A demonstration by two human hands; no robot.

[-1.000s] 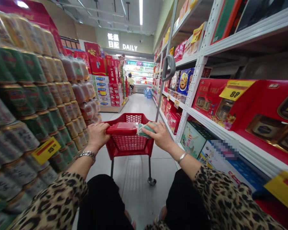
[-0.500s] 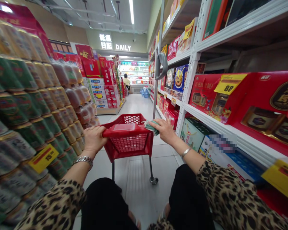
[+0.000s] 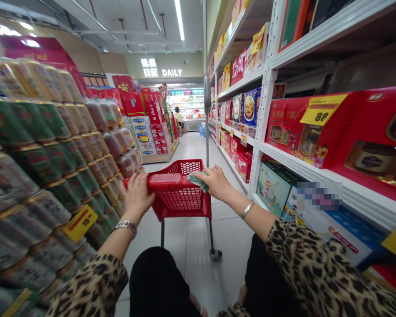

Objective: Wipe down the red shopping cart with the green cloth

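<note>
Observing remotely, I see the left hand (image 3: 137, 193) wrapped around the left part of the handle (image 3: 166, 179) of a red cart (image 3: 180, 201); the right hand (image 3: 219, 182) clasps a green cloth (image 3: 197, 178) at the handle's right end. The cart (lattice-sided) stands between stacked cans (image 3: 42, 165) and white shelving (image 3: 263, 110).

Free floor (image 3: 226, 218) separates the red cart (image 3: 181, 202) from the white shelves (image 3: 265, 110); stacked cans (image 3: 57, 158) crowd the left.

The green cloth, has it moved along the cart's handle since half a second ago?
Yes: the green cloth has moved left along the handle, judged against the red cart.
</note>
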